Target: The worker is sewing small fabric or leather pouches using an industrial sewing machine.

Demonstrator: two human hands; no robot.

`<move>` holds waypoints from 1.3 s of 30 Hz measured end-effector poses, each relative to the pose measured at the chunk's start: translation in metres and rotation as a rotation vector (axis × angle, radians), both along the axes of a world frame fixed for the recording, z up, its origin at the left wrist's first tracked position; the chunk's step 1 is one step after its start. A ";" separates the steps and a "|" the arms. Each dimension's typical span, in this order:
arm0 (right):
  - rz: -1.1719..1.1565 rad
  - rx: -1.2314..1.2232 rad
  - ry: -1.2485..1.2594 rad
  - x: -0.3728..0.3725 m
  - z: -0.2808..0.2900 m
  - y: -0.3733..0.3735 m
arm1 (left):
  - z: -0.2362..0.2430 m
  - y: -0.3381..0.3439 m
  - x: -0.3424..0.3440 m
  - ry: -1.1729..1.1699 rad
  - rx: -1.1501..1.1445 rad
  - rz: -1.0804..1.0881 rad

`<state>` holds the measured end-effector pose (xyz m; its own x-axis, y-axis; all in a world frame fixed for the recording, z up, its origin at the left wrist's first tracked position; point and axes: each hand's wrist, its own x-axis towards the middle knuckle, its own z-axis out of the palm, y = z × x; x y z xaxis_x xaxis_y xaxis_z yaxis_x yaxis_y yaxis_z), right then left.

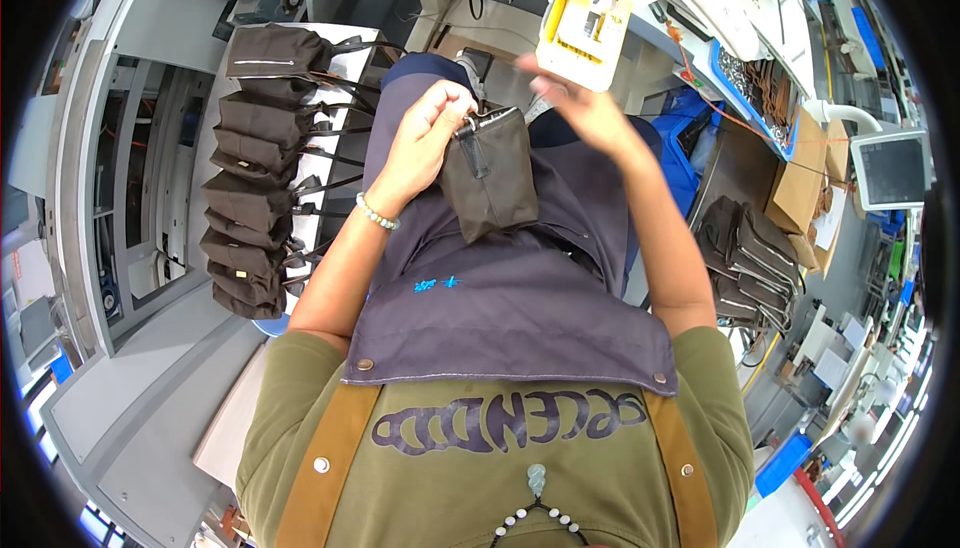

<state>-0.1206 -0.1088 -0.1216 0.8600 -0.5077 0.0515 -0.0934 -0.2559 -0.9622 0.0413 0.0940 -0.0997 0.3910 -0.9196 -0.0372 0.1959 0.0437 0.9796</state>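
My left hand (432, 128) is closed on the top corner of a dark brown fabric pouch (492, 176), beside a small metal clasp and strap. The pouch hangs over the dark apron (510, 323) across my lap. My right hand (575, 108) is raised to the right of the pouch, just below a yellow-and-white machine fixture (583, 28); its fingers look outstretched and apart, their tips blurred by motion, with nothing visible in them.
Several brown bags (262, 128) line a white surface at left. Right are a blue tray of small parts (750, 96), blue bins (683, 148), cardboard boxes (805, 183), a screen on an arm (890, 170) and stacked zippered bags (745, 258). A grey cabinet (130, 388) stands lower left.
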 end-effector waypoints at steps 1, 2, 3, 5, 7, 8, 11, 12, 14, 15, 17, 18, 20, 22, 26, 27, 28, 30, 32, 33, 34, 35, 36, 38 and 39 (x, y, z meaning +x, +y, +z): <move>0.136 0.106 0.028 0.003 0.018 0.026 | -0.002 0.003 0.002 0.024 0.000 0.015; 0.265 0.209 0.055 0.004 0.035 0.044 | -0.003 0.004 0.002 0.026 0.004 0.014; 0.280 0.215 0.035 0.004 0.034 0.052 | -0.004 0.002 0.002 0.031 0.010 -0.010; 0.240 0.264 0.010 0.001 0.034 0.061 | -0.005 0.000 0.000 0.038 0.017 -0.041; 0.208 0.265 0.014 -0.001 0.031 0.063 | -0.007 0.001 -0.004 0.023 0.039 -0.066; 0.182 0.261 0.018 -0.002 0.030 0.064 | -0.007 0.002 -0.005 0.027 0.041 -0.072; 0.134 0.326 0.014 -0.006 0.024 0.068 | -0.002 -0.001 -0.012 0.036 0.003 -0.012; 0.122 0.357 0.014 -0.006 0.023 0.069 | -0.002 -0.001 -0.014 0.040 0.004 -0.013; 0.098 0.392 -0.002 -0.009 0.022 0.071 | -0.002 -0.001 -0.016 0.051 -0.018 -0.018; 0.076 0.425 -0.022 -0.010 0.022 0.072 | -0.002 -0.002 -0.017 0.053 -0.019 -0.019; 0.058 0.444 -0.019 -0.010 0.022 0.074 | -0.002 -0.003 -0.017 0.049 -0.030 -0.021; 0.042 0.462 -0.018 -0.011 0.022 0.074 | -0.002 -0.004 -0.017 0.049 -0.032 -0.021; 0.033 0.463 -0.012 -0.011 0.024 0.074 | -0.003 -0.004 -0.017 0.050 -0.027 -0.040; 0.026 0.471 -0.007 -0.011 0.024 0.072 | -0.004 -0.004 -0.016 0.063 -0.025 -0.044; 0.083 0.539 0.049 -0.012 0.022 0.069 | -0.005 -0.003 -0.013 0.072 -0.014 -0.056; 0.078 0.546 0.045 -0.012 0.022 0.069 | -0.002 -0.002 -0.012 0.072 -0.015 -0.056; 0.078 0.546 0.044 -0.011 0.021 0.069 | 0.002 0.000 -0.009 0.119 0.002 -0.106; 0.083 0.563 0.018 -0.011 0.018 0.067 | 0.007 0.003 -0.005 0.166 0.018 -0.156; 0.054 0.596 0.012 -0.011 0.016 0.067 | 0.009 0.004 -0.003 0.165 0.066 -0.207; 0.025 0.630 0.007 -0.011 0.014 0.066 | 0.013 0.005 -0.004 0.166 0.065 -0.205; 0.026 0.629 0.008 -0.012 0.012 0.064 | 0.020 0.007 -0.006 0.071 0.057 -0.252; 0.020 0.662 -0.003 -0.013 0.010 0.061 | 0.024 0.008 -0.009 -0.024 0.049 -0.298; 0.017 0.694 -0.013 -0.012 0.011 0.060 | 0.024 0.009 -0.010 -0.023 0.048 -0.293; -0.014 0.695 0.000 -0.011 0.011 0.062 | 0.022 0.011 -0.013 -0.118 0.029 -0.273; -0.013 0.689 -0.008 -0.012 0.011 0.062 | 0.022 0.010 -0.013 -0.100 0.027 -0.280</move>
